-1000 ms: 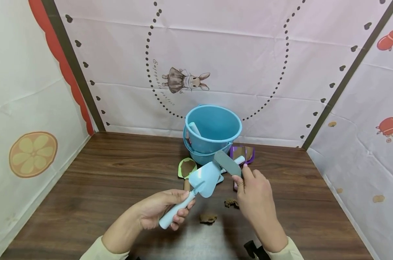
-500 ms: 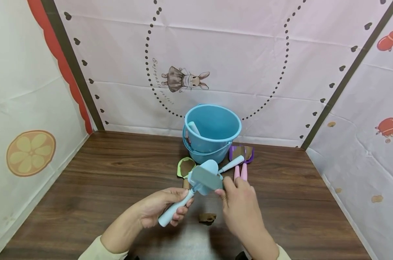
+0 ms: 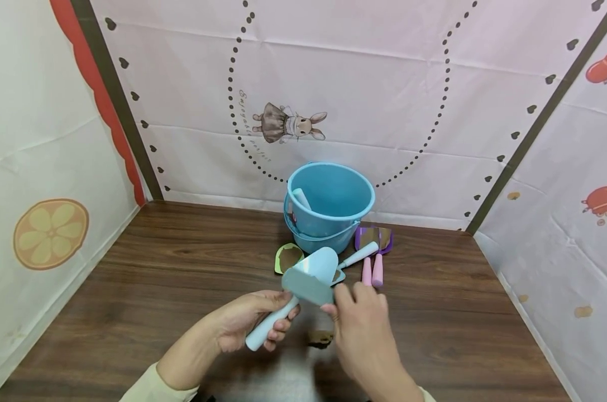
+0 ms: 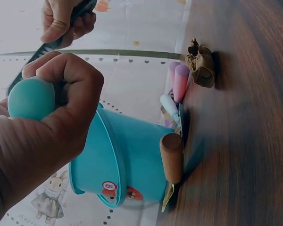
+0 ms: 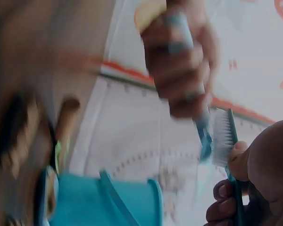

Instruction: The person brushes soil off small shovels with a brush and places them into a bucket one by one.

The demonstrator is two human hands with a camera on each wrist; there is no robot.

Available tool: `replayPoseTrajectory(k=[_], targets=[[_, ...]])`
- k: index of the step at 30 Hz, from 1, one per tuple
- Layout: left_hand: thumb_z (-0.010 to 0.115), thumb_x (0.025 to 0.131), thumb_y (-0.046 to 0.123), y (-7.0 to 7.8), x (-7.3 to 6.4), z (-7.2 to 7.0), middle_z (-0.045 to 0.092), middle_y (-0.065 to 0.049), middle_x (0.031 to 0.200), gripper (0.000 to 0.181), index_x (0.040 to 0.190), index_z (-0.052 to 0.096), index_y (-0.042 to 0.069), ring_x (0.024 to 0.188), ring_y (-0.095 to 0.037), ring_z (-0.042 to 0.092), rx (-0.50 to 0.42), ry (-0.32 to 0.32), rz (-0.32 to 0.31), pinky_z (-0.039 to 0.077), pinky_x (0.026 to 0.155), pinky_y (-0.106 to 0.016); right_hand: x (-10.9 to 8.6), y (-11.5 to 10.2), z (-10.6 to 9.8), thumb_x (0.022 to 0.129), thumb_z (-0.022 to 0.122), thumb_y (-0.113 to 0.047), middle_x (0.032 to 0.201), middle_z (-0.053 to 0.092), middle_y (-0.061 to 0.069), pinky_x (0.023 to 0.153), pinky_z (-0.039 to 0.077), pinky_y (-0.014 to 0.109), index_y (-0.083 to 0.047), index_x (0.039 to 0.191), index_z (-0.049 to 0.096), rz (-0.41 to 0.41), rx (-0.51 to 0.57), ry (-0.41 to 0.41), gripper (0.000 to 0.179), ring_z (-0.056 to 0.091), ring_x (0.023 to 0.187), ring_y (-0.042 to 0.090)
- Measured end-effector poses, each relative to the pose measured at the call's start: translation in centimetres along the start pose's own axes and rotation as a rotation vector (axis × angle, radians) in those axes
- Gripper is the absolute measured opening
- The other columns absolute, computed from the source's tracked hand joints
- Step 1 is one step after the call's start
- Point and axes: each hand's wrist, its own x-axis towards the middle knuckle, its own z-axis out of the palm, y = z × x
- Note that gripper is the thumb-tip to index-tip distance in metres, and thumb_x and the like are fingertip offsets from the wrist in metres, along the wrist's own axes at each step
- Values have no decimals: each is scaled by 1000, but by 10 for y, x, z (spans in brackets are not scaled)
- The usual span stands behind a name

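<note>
My left hand (image 3: 263,318) holds a small trowel by its light blue handle (image 3: 270,325), with the blue blade (image 3: 323,262) pointing up and away. In my right hand (image 3: 366,335) is a scrubbing brush (image 3: 308,287) with a grey-green back. Its pale bristles show in the right wrist view, facing the trowel. In the head view the brush overlaps the lower blade and neck; bristle contact is hidden. The left wrist view shows fingers (image 4: 80,80) curled round the handle's end.
A blue bucket (image 3: 328,226) stands by the back wall with a pale handle (image 3: 301,198) inside. Before it lie a green-rimmed tool (image 3: 288,258), another blue-handled tool (image 3: 361,254) and purple tools with pink handles (image 3: 377,271). A crumpled brown scrap (image 3: 319,338) lies nearer.
My right hand has carried the brush left and down, from beside the trowel's blade to across its lower part. My left hand and the trowel stay nearly still.
</note>
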Motion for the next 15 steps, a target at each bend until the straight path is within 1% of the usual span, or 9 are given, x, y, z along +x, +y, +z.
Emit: replayPoseTrajectory(k=[2,4,6,8,9,11,12,13,15], targets=[[41,109,30,1,0,0,47,4,74,27,100,54,9,64,-7,47,2,-5,8,42,58,-23,-1,-4,3,101,33,-55,70,34,-2,60,25,29,-12,81,49,-27,5,-4,50,39,64,17],[42,108,30,1,0,0,47,4,74,26,100,55,9,63,-6,46,4,-13,16,42,58,-23,0,-2,5,100,35,-54,69,34,-1,60,25,29,-12,82,50,-9,4,-5,48,39,63,17],[41,109,33,1,1,-1,47,4,73,29,99,56,9,62,-6,46,5,-22,21,42,57,-22,3,5,6,99,45,-49,69,36,0,60,28,31,-11,83,52,50,-2,-20,42,41,63,19],[42,109,34,0,1,-1,48,5,73,29,99,56,10,62,-5,46,8,-36,20,42,57,-22,7,16,7,99,55,-43,70,40,2,60,31,33,-7,90,57,121,-22,-36,37,43,63,21],[41,109,33,-1,1,-1,48,5,73,29,99,56,10,62,-5,46,11,-39,19,41,57,-22,9,22,7,99,58,-39,70,42,4,59,32,35,-5,95,61,155,-40,-39,34,43,62,23],[41,109,33,-2,2,-1,48,5,73,29,99,56,10,62,-5,46,13,-40,12,41,57,-22,12,33,7,101,60,-33,70,44,7,58,32,36,-1,105,65,219,-74,-49,33,42,61,24],[41,109,33,-2,2,0,48,5,72,30,99,56,10,62,-5,46,15,-37,8,41,58,-22,13,36,7,101,60,-30,71,46,8,57,32,36,1,111,66,240,-89,-49,33,42,61,23],[40,109,34,-3,2,0,48,5,72,30,99,56,10,62,-5,47,17,-33,6,41,58,-22,14,39,6,102,60,-30,70,45,9,56,31,35,2,113,66,248,-98,-41,34,40,60,23],[40,109,36,-4,3,1,48,5,72,32,100,56,10,62,-5,47,19,-26,4,42,58,-22,14,37,4,101,61,-29,69,44,8,55,31,35,2,111,66,228,-101,-26,33,39,59,22]])
